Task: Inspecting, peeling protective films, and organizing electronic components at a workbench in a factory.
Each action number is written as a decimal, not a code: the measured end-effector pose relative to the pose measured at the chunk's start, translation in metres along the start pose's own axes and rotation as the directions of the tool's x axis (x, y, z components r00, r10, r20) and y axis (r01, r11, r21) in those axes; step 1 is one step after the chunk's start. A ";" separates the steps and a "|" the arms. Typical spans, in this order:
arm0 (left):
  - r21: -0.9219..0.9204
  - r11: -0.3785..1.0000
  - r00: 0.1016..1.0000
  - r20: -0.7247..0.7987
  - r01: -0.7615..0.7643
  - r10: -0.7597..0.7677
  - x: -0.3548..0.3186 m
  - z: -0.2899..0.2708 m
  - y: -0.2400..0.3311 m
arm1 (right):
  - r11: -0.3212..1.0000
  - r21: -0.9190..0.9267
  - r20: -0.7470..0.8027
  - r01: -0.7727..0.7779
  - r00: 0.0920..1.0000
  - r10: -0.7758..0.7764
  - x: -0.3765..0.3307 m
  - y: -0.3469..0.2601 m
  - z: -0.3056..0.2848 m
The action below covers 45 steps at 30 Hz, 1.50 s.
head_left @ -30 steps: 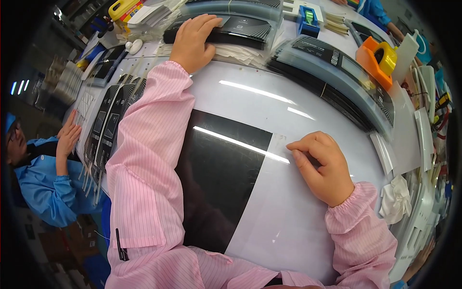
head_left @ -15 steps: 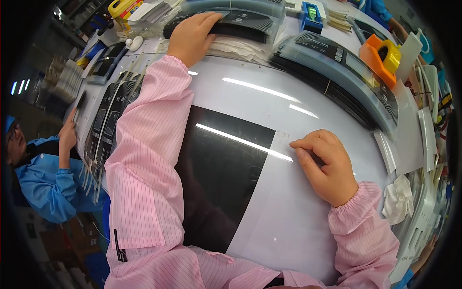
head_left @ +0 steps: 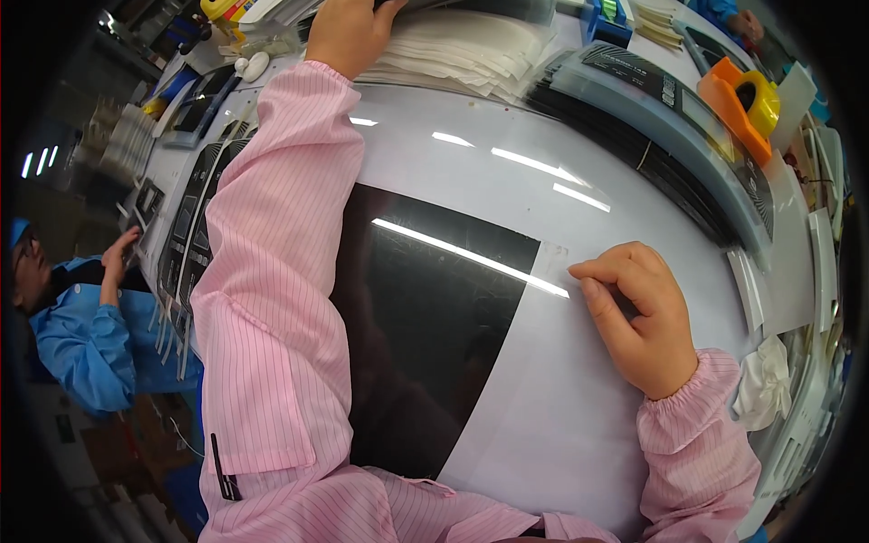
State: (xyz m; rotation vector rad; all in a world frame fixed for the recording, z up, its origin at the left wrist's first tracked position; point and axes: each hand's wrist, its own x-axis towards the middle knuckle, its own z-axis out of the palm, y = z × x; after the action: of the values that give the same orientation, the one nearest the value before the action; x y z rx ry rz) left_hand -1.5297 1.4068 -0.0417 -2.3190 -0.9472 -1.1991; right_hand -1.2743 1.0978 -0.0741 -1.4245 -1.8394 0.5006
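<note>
At the top edge my left hand point(head_left: 348, 36) grips the near side of a stack of black printed sheets point(head_left: 489, 9); its fingertips are cut off by the picture's edge. A pile of white sheets point(head_left: 457, 54) lies just below that stack. My right hand point(head_left: 641, 317) rests on the white table point(head_left: 561, 407), fingers curled, thumb and forefinger tips close together. Whether anything is between them I cannot make out. Left of it lies a glossy black sheet point(head_left: 425, 335) with a clear margin, its left side hidden behind my left sleeve.
A bundle of black printed sleeves point(head_left: 647, 149) curves along the far right, beside an orange tape dispenser point(head_left: 735, 109). White crumpled cloth point(head_left: 763, 385) lies at the right edge. More black printed packages point(head_left: 188, 226) are at left, near a co-worker in blue point(head_left: 90, 330).
My left hand and the black stack have shifted farther away, and more of the white pile shows. My right hand keeps its pose beside the black sheet, while the whole view has shifted slightly.
</note>
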 end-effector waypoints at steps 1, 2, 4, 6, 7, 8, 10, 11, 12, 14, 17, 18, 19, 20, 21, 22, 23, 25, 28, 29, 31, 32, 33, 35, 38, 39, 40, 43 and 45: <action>-0.003 1.000 1.000 -0.007 -0.008 0.008 0.000 0.002 0.001 | 1.000 -0.005 -0.006 0.006 1.000 -0.006 -0.001 0.001 0.000; -0.006 1.000 1.000 -0.008 -0.009 0.009 0.000 0.002 0.002 | 1.000 -0.007 -0.007 0.004 1.000 -0.004 -0.001 0.002 0.000; -0.025 0.999 0.999 0.024 0.031 -0.030 0.000 0.002 0.003 | 1.000 0.001 0.000 -0.007 1.000 0.007 -0.001 0.003 0.000; -0.015 1.000 0.999 0.022 0.026 -0.025 -0.001 0.002 0.001 | 1.000 -0.001 -0.007 0.003 1.000 -0.003 -0.001 0.003 0.001; -0.005 1.000 1.000 0.020 0.022 -0.022 -0.001 0.001 0.001 | 1.000 -0.004 -0.012 0.014 1.000 -0.014 -0.001 0.002 0.001; -0.005 1.000 1.000 0.020 0.021 -0.021 0.000 0.001 0.001 | 1.000 -0.004 -0.013 0.014 1.000 -0.014 -0.001 0.002 0.001; 0.005 1.000 0.999 0.026 0.029 -0.029 0.000 -0.001 0.004 | 1.000 0.004 -0.004 0.006 1.000 -0.006 -0.002 0.003 0.000; 0.002 1.000 0.999 0.024 0.028 -0.028 0.000 -0.002 0.008 | 1.000 0.001 -0.006 0.005 1.000 -0.005 -0.002 0.003 -0.001; -0.017 0.998 0.997 0.051 0.053 -0.052 0.001 -0.002 0.012 | 1.000 -0.011 0.010 0.017 1.000 -0.017 -0.002 0.004 -0.003; -0.026 0.997 0.994 0.079 0.075 -0.073 0.001 -0.004 0.011 | 0.999 -0.015 0.025 0.036 0.999 -0.036 -0.002 0.004 -0.003; 0.064 0.993 0.993 -0.050 -0.103 0.106 -0.004 0.005 -0.002 | 0.999 -0.005 0.021 0.035 0.999 -0.035 -0.003 0.005 -0.002; 0.048 0.993 0.994 -0.022 -0.106 0.107 -0.004 0.007 -0.005 | 0.999 -0.008 0.019 0.044 0.999 -0.044 -0.003 0.006 -0.001; 0.026 0.994 0.994 0.005 -0.108 0.108 -0.005 0.009 -0.007 | 0.999 -0.015 0.016 0.049 0.999 -0.049 -0.003 0.007 -0.001; 0.046 0.986 0.987 0.028 -0.160 0.159 -0.008 0.009 -0.010 | 0.998 -0.019 0.013 0.052 0.999 -0.051 -0.003 0.007 -0.001; 0.046 0.986 0.987 0.022 -0.163 0.162 -0.012 0.009 -0.012 | 0.999 -0.008 0.023 0.039 0.999 -0.039 -0.002 0.006 -0.002; 0.000 0.981 0.976 0.095 -0.195 0.194 -0.017 0.007 -0.008 | 1.000 0.004 0.033 0.022 0.999 -0.022 -0.003 0.007 -0.003; -0.047 0.973 0.959 0.166 -0.224 0.229 -0.020 0.006 -0.005 | 1.000 0.002 0.029 0.020 0.999 -0.020 -0.003 0.008 -0.003; -0.035 0.977 0.969 0.123 -0.211 0.214 -0.022 0.004 -0.001 | 0.998 -0.009 0.015 0.061 0.998 -0.061 -0.001 0.007 -0.004; -0.052 0.981 0.968 0.162 -0.186 0.192 -0.020 -0.002 -0.004 | 0.999 0.039 0.028 0.021 0.999 -0.022 -0.001 0.005 -0.004; -0.052 0.981 0.968 0.157 -0.188 0.194 -0.020 -0.001 -0.004 | 0.999 0.035 0.025 0.024 0.999 -0.025 0.000 0.006 -0.004; -0.066 0.974 0.964 0.143 -0.217 0.224 -0.020 0.000 -0.002 | 0.998 0.060 0.020 0.019 1.000 -0.020 0.002 0.007 -0.005; -0.038 0.973 0.968 0.100 -0.226 0.228 -0.021 0.002 0.002 | 0.998 0.051 0.010 0.025 1.000 -0.025 0.001 0.008 -0.006; -0.038 0.972 0.968 0.087 -0.232 0.235 -0.022 0.003 0.004 | 0.998 0.065 0.015 0.001 1.000 -0.002 -0.001 0.009 -0.006; -0.085 0.974 0.965 0.141 -0.209 0.219 -0.024 -0.001 0.009 | 0.996 0.083 0.014 -0.016 1.000 0.015 -0.002 0.010 -0.006; -0.104 0.980 0.973 0.139 -0.172 0.185 -0.023 -0.001 0.004 | 0.997 0.075 0.007 -0.001 1.000 0.000 -0.001 0.008 -0.006; -0.145 0.981 0.979 0.141 -0.130 0.151 -0.023 0.000 0.000 | 0.996 0.084 0.017 -0.013 1.000 0.012 -0.001 0.007 -0.006; -0.221 0.972 0.989 0.102 -0.084 0.108 -0.020 0.001 0.003 | 0.995 0.092 0.027 -0.031 0.999 0.028 -0.001 0.007 -0.006; -0.313 0.905 0.956 0.038 0.289 -0.292 -0.020 0.006 0.014 | 0.997 0.071 0.004 0.002 1.000 -0.002 -0.001 0.010 -0.005; -0.298 0.885 0.931 0.038 0.358 -0.364 -0.014 0.007 0.012 | 0.996 0.084 0.005 -0.009 1.000 0.009 -0.002 0.010 -0.006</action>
State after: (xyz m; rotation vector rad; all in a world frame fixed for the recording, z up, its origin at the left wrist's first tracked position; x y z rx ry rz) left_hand -1.5231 1.3964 -0.0575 -2.4193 -1.3153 -1.6104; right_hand -1.2634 1.0982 -0.0778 -1.3764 -1.7953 0.5802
